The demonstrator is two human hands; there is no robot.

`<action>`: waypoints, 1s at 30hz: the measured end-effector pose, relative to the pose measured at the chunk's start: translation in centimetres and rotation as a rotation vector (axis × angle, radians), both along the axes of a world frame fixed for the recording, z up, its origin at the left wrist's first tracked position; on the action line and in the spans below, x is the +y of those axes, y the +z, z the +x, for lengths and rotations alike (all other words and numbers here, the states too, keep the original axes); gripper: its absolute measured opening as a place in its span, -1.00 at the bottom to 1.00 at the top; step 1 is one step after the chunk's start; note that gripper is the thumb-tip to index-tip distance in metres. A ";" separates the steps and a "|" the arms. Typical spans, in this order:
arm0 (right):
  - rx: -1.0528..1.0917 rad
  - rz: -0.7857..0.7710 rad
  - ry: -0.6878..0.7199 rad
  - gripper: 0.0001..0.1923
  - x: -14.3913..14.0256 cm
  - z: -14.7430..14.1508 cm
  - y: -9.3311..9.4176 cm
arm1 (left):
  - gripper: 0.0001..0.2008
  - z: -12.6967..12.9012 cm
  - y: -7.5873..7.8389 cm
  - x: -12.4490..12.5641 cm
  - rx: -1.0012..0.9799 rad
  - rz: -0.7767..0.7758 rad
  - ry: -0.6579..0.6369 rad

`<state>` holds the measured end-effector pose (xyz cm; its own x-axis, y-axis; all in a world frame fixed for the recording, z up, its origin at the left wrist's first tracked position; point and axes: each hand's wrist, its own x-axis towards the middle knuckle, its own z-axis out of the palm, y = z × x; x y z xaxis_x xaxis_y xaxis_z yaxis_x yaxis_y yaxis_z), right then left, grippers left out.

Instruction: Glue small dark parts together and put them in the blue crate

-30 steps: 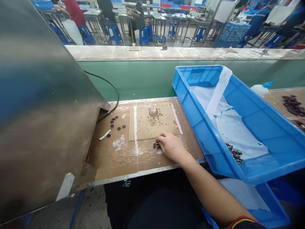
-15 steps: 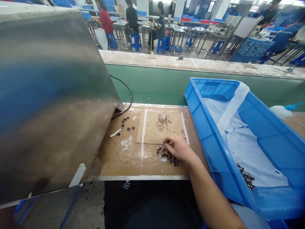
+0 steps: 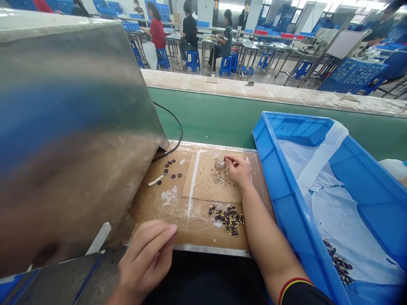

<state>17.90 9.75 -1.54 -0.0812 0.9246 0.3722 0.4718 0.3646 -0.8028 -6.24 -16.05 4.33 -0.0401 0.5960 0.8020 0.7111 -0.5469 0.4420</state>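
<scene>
My right hand (image 3: 239,170) is over the cardboard pad (image 3: 206,190), thumb and forefinger pinched on a small dark part (image 3: 224,159). The part is right beside a small clear lump (image 3: 220,163) ringed by brown stains; whether they touch I cannot tell. Nearer the front edge lies a loose pile of small dark parts with yellow bits (image 3: 230,218), below my right wrist. My left hand (image 3: 148,256) is raised at the front left of the bench, its fingers curled together and blurred. What it holds, if anything, is hidden.
A large metal housing (image 3: 79,127) stands at left, with a black cable (image 3: 181,127) behind. Several dark discs (image 3: 173,176) and a white-handled knife (image 3: 156,180) lie near it. At right, a blue crate (image 3: 286,203) holds white sheets and more dark parts. People sit farther back.
My right hand has moved from the pile forward to the clear lump, carrying a small dark part. My left hand has come into view at the lower left. The view has shifted slightly.
</scene>
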 end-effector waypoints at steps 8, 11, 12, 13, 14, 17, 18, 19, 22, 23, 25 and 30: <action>-0.137 0.108 0.025 -0.73 -0.5 0.0 -0.3 | -0.79 4.8 -2.8 14.2 -0.431 -0.164 -0.101; -0.177 0.107 0.023 -0.74 -0.3 -0.2 -0.3 | -0.81 5.2 -3.7 16.5 -0.500 -0.215 -0.055; -0.188 0.113 0.028 -0.74 -0.3 -0.2 -0.3 | -0.80 5.2 -4.2 16.8 -0.506 -0.238 -0.045; -0.195 0.123 0.034 -0.74 -0.3 -0.3 -0.3 | -0.79 5.1 -4.7 17.0 -0.506 -0.266 -0.038; -0.197 0.137 0.044 -0.74 -0.2 -0.3 -0.3 | -0.78 5.1 -5.2 17.0 -0.500 -0.294 -0.033; -0.196 0.178 0.077 -0.74 -0.2 -0.5 -0.3 | -0.78 4.8 -6.2 16.7 -0.457 -0.342 -0.032; -0.198 0.184 0.082 -0.74 -0.2 -0.6 -0.2 | -0.79 4.8 -6.3 16.7 -0.444 -0.346 -0.033; -0.204 0.183 0.085 -0.74 -0.2 -0.6 -0.1 | -0.79 4.8 -6.3 16.6 -0.433 -0.346 -0.037; -0.229 0.148 0.071 -0.75 -0.3 -0.7 0.0 | -0.80 4.9 -6.3 16.8 -0.421 -0.353 -0.053; -0.235 0.132 0.057 -0.74 -0.4 -0.7 0.1 | -0.80 4.9 -6.3 16.8 -0.420 -0.356 -0.058; -0.230 0.110 0.022 -0.74 -0.5 -0.7 0.2 | -0.80 4.9 -6.3 16.9 -0.432 -0.369 -0.064; -0.220 0.077 -0.006 -0.72 -0.6 -0.8 0.0 | -0.80 4.8 -6.6 17.0 -0.492 -0.409 -0.045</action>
<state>17.06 9.19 -1.49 -0.1631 0.8946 0.4160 0.6344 0.4180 -0.6502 -1.45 0.94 -2.32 -0.3136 0.8596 0.4035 0.3517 -0.2895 0.8902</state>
